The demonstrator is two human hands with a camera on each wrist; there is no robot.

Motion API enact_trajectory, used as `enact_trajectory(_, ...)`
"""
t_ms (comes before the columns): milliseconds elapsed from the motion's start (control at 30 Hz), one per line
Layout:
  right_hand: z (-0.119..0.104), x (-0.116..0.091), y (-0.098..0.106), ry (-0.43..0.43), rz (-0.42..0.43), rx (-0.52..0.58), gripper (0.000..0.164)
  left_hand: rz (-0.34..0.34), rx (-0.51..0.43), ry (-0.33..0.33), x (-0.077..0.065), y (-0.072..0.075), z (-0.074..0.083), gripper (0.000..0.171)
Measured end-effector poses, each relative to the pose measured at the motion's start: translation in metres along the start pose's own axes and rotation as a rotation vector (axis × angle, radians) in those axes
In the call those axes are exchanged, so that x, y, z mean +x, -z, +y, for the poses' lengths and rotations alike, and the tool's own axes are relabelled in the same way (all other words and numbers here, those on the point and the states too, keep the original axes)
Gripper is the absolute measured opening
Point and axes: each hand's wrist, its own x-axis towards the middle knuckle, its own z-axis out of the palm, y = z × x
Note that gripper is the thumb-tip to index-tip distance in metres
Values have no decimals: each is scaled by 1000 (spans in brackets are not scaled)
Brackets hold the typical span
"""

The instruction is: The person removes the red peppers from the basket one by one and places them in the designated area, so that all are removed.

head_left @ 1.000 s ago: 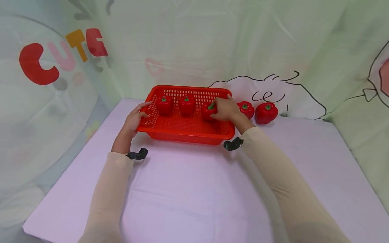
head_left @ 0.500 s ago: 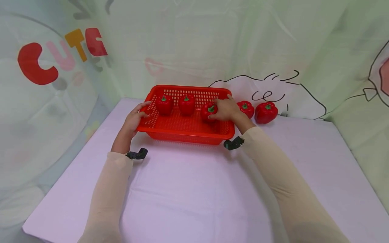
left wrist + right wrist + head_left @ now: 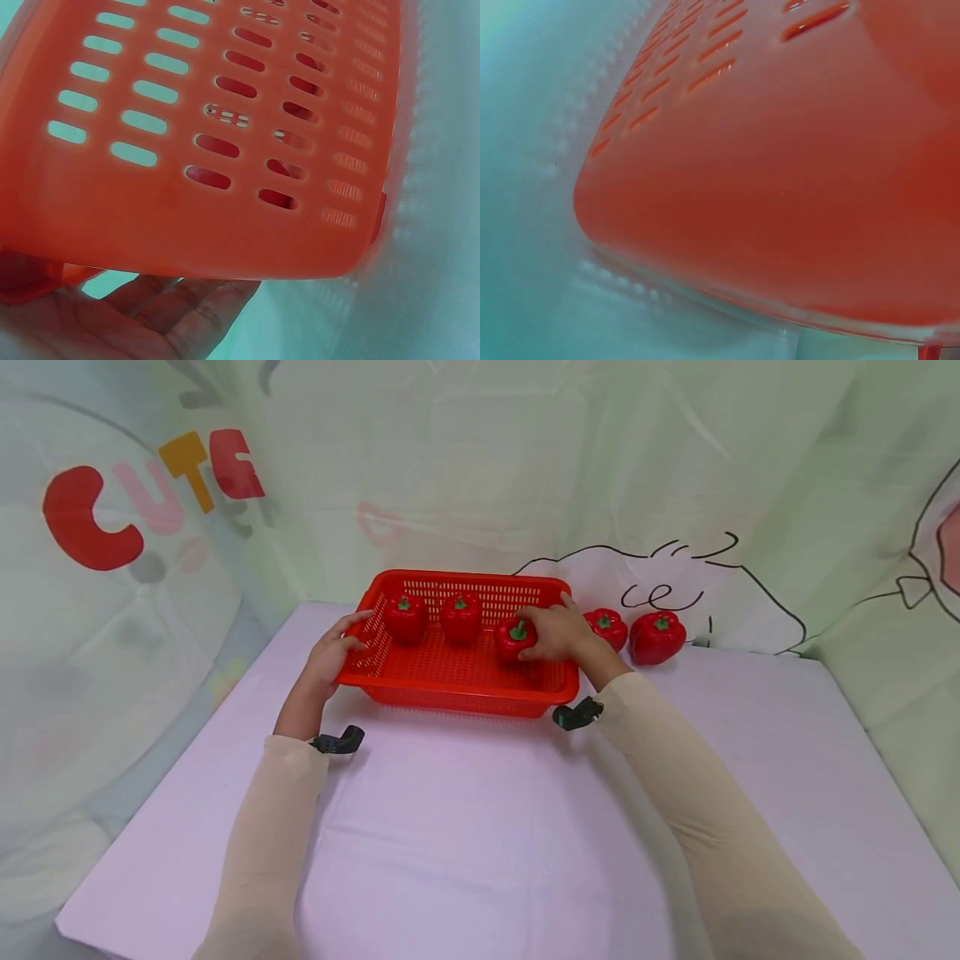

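A red plastic basket (image 3: 442,697) with slotted walls stands on the table. Inside it, two red bell peppers, one at the left (image 3: 406,621) and one in the middle (image 3: 461,620), sit along the back wall with green stems up. My left hand (image 3: 330,656) grips the basket's left rim; in the left wrist view its fingers (image 3: 199,319) lie at the edge of the slotted wall. At the right end, my right hand (image 3: 557,631) holds a third bell pepper (image 3: 512,646) between thumb and fingers. Only the basket's outer wall (image 3: 765,187) fills the right wrist view, hiding that hand.
Two more red bell peppers, a nearer one (image 3: 609,627) and a farther one (image 3: 657,638), lie on the table just right of the basket. A printed curtain (image 3: 480,468) hangs behind the pale table (image 3: 442,827).
The right hand's fingers have shifted left around the third pepper, which has turned slightly and edged toward me. My left hand and the basket stay in place.
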Motion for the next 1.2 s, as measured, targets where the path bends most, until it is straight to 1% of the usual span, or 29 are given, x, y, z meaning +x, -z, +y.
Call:
enact_trajectory(200, 0, 0, 0, -2, 17, 9, 82, 0, -1, -1, 1, 0, 0, 56)
enact_trajectory(400, 2, 1, -2, 29, 62, 45, 79, 7, 9, -2, 2, 1, -1, 56)
enact_trajectory(667, 5, -2, -3, 10, 132, 222, 81, -1, 7, -10, 3, 0, -2, 57)
enact_trajectory(900, 7, -8, -5, -18, 194, 349, 82, -4, -10, -2, 4, 0, -2, 57)
enact_trajectory(1200, 9, -10, -10, -42, 288, 583, 81, 0, -3, 1, 2, 0, -1, 57)
